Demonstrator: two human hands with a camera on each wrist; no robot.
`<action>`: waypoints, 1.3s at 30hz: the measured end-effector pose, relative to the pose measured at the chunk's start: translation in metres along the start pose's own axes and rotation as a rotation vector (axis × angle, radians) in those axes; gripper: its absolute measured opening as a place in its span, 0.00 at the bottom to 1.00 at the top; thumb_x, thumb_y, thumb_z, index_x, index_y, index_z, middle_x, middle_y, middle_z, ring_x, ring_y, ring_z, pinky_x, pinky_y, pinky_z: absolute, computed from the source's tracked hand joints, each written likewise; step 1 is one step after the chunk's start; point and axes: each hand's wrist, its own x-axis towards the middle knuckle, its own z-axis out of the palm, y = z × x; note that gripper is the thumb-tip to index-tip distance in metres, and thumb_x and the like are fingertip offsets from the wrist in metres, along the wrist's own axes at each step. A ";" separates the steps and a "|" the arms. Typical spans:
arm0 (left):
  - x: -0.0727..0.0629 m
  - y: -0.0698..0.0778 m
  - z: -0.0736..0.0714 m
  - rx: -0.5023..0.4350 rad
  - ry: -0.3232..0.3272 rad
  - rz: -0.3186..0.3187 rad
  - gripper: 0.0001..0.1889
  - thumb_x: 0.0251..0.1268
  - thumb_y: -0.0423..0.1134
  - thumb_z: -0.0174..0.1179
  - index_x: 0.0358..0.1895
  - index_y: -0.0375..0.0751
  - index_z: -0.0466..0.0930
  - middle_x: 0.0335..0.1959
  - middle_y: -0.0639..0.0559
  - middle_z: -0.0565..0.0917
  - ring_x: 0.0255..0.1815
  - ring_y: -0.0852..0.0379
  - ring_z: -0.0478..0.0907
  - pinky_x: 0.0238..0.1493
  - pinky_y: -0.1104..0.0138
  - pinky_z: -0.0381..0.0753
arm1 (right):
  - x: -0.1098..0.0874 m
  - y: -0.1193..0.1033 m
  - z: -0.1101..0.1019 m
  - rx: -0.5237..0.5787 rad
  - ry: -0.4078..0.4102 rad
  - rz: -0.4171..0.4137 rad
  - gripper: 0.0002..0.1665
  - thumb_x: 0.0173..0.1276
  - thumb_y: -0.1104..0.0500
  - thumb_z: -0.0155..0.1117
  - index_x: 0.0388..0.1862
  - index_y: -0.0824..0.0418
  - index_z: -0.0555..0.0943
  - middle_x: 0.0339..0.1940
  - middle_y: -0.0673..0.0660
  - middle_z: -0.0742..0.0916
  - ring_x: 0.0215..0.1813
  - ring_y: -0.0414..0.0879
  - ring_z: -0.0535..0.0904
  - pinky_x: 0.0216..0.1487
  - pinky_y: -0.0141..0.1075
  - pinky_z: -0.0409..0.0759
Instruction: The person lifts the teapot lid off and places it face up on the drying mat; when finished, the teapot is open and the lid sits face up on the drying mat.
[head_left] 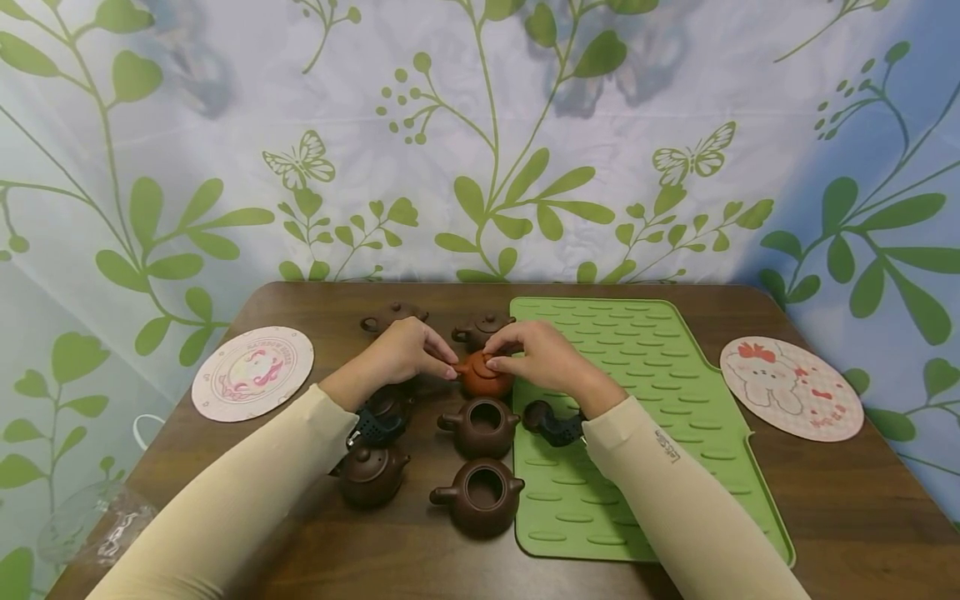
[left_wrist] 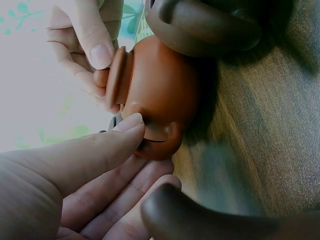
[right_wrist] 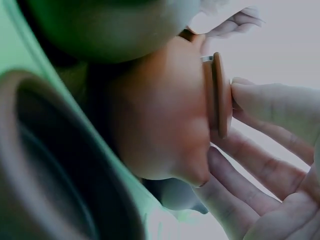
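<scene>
A reddish-brown clay teapot [head_left: 486, 383] stands on the table at the left edge of the green mat. My left hand [head_left: 405, 354] pinches its loop handle [left_wrist: 172, 142] between thumb and fingers. With thumb and fingertips, my right hand [head_left: 543, 358] holds the small round knob [left_wrist: 101, 78] of the teapot's lid [right_wrist: 223, 95]. The lid is at the pot's mouth, with a narrow band showing under its rim; whether it is fully seated I cannot tell. Right-hand fingers also lie close to the spout [right_wrist: 197, 175].
Two lidless dark teapots [head_left: 483, 429] stand nearer me. A lidded dark teapot [head_left: 369, 477] is at left, partly behind my arm; others [head_left: 487, 327] stand at the back. The green mat [head_left: 637, 342] covers the right side. Round printed mats [head_left: 217, 387] lie at both sides.
</scene>
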 end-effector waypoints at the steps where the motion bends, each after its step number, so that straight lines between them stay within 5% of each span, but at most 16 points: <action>1: 0.000 0.000 0.000 -0.001 -0.001 -0.001 0.07 0.60 0.40 0.80 0.40 0.45 0.95 0.36 0.57 0.91 0.44 0.56 0.86 0.49 0.58 0.84 | -0.001 -0.001 -0.001 0.012 0.003 0.006 0.10 0.74 0.59 0.74 0.52 0.57 0.91 0.51 0.49 0.89 0.56 0.49 0.84 0.60 0.51 0.81; 12: -0.001 0.001 0.000 0.005 0.002 0.008 0.07 0.60 0.39 0.80 0.41 0.44 0.95 0.36 0.57 0.91 0.44 0.57 0.86 0.49 0.58 0.84 | -0.006 -0.009 -0.007 0.053 0.025 0.038 0.11 0.75 0.59 0.73 0.53 0.57 0.90 0.52 0.50 0.89 0.59 0.50 0.83 0.63 0.55 0.78; 29: -0.002 0.001 0.000 -0.006 0.006 0.017 0.07 0.61 0.39 0.80 0.41 0.43 0.95 0.35 0.57 0.91 0.42 0.57 0.86 0.47 0.59 0.85 | -0.015 -0.016 -0.013 0.131 0.041 0.046 0.11 0.77 0.59 0.71 0.55 0.59 0.88 0.47 0.50 0.89 0.50 0.48 0.86 0.53 0.47 0.83; 39: -0.002 0.001 0.000 -0.010 0.004 0.024 0.07 0.61 0.38 0.79 0.41 0.43 0.95 0.35 0.57 0.91 0.42 0.57 0.86 0.48 0.58 0.85 | -0.017 -0.011 -0.014 0.273 0.022 0.015 0.29 0.81 0.63 0.63 0.79 0.52 0.75 0.58 0.57 0.85 0.53 0.52 0.85 0.51 0.53 0.84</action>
